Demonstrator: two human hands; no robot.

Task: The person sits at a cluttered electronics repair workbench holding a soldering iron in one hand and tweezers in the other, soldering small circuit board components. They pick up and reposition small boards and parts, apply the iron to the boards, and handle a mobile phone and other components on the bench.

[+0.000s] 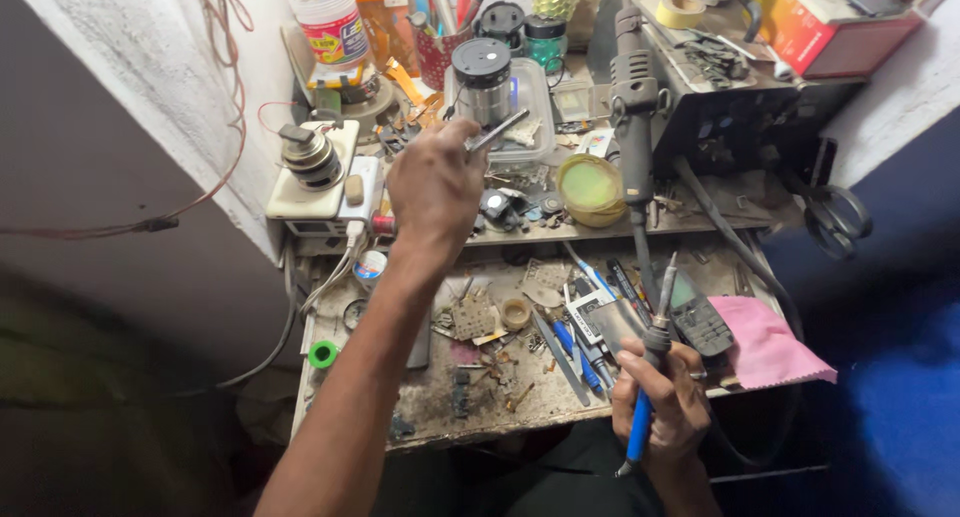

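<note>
Nearest the camera, the right hand (pixel 668 402) is closed around a soldering iron (pixel 652 362) with a blue grip, its tip pointing up over the cluttered desk (pixel 440 407). Just beyond the tip lie a dark mobile phone (pixel 697 320) and a pink cloth (pixel 768 343), with blue-handled tools (pixel 583 357) and small circuit parts beside them. A green ring (pixel 323 354) sits at the left edge of the desk. Farther out, the left hand (pixel 435 189) is raised above the raised shelf (pixel 600 229) at the back, fingers pinched on metal tweezers (pixel 497 132) that point toward a clear plastic box (pixel 530 112). A round yellow-green tin (pixel 590 189) stands just right of that hand. A grey hot-air handle (pixel 633 97) stands upright behind it, and a white jar (pixel 328 22) is farthest back on the left.
</note>
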